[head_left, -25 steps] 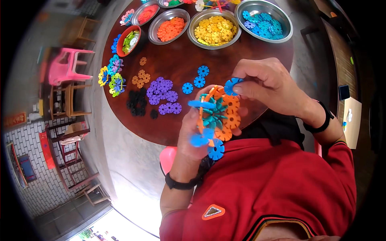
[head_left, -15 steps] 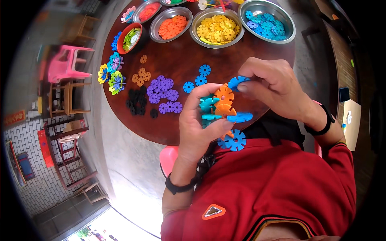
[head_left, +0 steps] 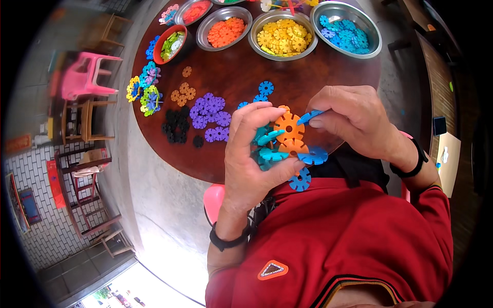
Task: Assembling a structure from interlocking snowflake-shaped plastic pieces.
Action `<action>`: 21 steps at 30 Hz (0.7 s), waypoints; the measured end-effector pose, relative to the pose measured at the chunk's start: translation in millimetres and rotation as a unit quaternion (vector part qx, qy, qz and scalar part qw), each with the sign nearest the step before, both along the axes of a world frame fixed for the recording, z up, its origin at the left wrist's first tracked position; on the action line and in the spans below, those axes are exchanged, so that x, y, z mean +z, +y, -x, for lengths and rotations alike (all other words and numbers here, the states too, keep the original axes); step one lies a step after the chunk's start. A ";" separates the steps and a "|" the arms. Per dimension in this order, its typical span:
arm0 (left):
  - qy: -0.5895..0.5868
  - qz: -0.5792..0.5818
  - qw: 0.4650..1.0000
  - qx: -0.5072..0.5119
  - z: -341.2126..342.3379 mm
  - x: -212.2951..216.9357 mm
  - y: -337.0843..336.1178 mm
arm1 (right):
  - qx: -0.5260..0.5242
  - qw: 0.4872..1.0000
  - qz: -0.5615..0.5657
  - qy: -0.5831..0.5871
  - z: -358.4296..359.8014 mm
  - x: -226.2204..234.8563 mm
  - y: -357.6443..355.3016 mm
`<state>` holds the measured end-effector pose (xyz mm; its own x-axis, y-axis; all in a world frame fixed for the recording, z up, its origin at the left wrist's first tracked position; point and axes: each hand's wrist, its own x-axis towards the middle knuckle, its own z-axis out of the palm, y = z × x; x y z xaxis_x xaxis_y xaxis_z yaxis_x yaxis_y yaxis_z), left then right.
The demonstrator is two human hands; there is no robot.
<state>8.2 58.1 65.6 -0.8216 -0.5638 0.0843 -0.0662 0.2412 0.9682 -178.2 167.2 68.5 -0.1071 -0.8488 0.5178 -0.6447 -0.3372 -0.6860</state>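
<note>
My left hand (head_left: 252, 151) is closed around an assembly of interlocking flower discs (head_left: 289, 127), with orange discs in the middle, teal ones on its left and blue ones low on its right. Between the thumb and fingers of my right hand (head_left: 354, 114) is a blue notched disc (head_left: 309, 117), turned nearly edge-on. Its edge meets the right side of the upper orange disc; I cannot tell whether the slots are engaged. Loose blue discs (head_left: 266, 88) lie on the table just beyond my left hand, partly hidden by it.
On the round brown table (head_left: 226, 77) lie purple discs (head_left: 209, 110), black discs (head_left: 176, 124) and brown discs (head_left: 183, 94). Metal bowls of orange, yellow (head_left: 283, 38) and blue discs (head_left: 345, 36) line the far side, beside a red bowl (head_left: 171, 45). Finished disc flowers (head_left: 151, 99) stand at the left edge.
The assembly has turned in my left hand, so the orange discs face me more fully. My right hand has lowered slightly, and its blue disc has tilted edge-on against the orange one.
</note>
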 end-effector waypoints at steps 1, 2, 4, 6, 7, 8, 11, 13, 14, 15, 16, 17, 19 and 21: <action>0.000 -0.002 1.000 0.000 -0.1 0.5 0.1 | -0.001 1.000 0.000 0.006 -0.2 0.0 -0.2; 0.000 -0.002 1.000 0.000 -0.2 -0.4 -0.1 | -0.002 1.000 0.001 0.012 -0.4 0.2 -0.3; 0.032 0.005 0.999 -0.016 -0.4 -3.0 -0.5 | 0.001 1.000 -0.003 0.014 -1.0 2.6 0.6; 0.031 -0.012 0.999 -0.011 -1.0 -1.2 1.0 | 0.004 1.000 -0.007 0.015 -1.2 2.5 0.7; 0.029 -0.028 0.999 -0.006 -1.2 -0.5 1.5 | 0.010 1.000 -0.002 0.011 -1.3 1.1 0.5; 0.029 -0.028 0.999 -0.006 -1.0 -0.5 1.2 | 0.016 1.000 0.003 0.007 -1.2 0.1 0.4; 0.040 0.039 0.998 -0.013 -2.5 2.0 -0.9 | 0.022 0.999 0.020 0.012 1.7 -1.9 1.9; 0.037 0.100 0.994 -0.018 -4.3 9.8 -0.1 | 0.029 0.998 0.001 0.047 6.0 2.2 7.0; 0.036 0.099 0.994 -0.019 -4.8 12.5 1.0 | 0.035 0.996 -0.019 0.084 7.7 5.2 9.4; 0.034 0.114 0.993 -0.016 -5.3 15.0 2.4 | 0.034 0.996 -0.020 0.083 7.8 8.3 10.7; 0.032 0.129 0.991 -0.014 -4.7 17.2 4.3 | 0.041 0.995 -0.004 0.093 7.7 12.0 12.7; 0.032 0.128 0.991 -0.016 -3.2 18.8 6.0 | 0.047 0.994 0.012 0.102 8.0 13.8 14.3; 0.057 0.169 0.984 -0.014 -0.4 20.5 9.4 | 0.052 0.993 0.023 0.107 11.2 12.8 18.3; 0.053 0.165 0.985 -0.021 -0.3 22.1 12.7 | 0.057 0.992 0.035 0.111 14.0 11.6 20.6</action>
<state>8.5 70.8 87.7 -0.8204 -0.4572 0.3434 0.0472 0.5444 0.8375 -192.2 187.8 80.1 0.1107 -0.8096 0.5764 -0.7327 -0.4583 -0.5031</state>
